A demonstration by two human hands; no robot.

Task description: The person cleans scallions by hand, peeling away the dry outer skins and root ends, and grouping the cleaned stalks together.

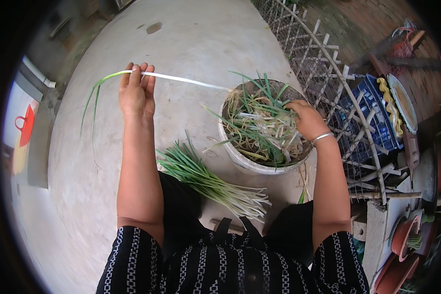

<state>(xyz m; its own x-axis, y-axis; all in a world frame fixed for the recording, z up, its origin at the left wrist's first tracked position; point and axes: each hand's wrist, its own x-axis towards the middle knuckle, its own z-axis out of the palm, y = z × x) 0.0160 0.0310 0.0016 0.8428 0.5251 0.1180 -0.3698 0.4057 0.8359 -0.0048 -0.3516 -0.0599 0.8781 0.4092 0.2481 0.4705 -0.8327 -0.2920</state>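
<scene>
My left hand (138,95) is raised at the left, pinching a long green onion (179,78) between thumb and fingers. Its white stem stretches right, with the root end by the bucket's rim, and its green leaves droop on the left. At the right, my right hand (306,120), with a bracelet at the wrist, reaches over the white bucket (237,159). Its fingers are bent closed against the onion scraps (267,122) heaped inside; what they grip is hidden. A bunch of green onions (210,183) lies on the ground in front of me, white ends pointing right.
Beyond the bucket, a lattice fence (323,63) of sticks and wire mesh runs along the right. Behind it stand a blue crate (365,115) and potted plants (404,240). Concrete ground (196,39) extends ahead. A red handled object (27,125) is at the far left.
</scene>
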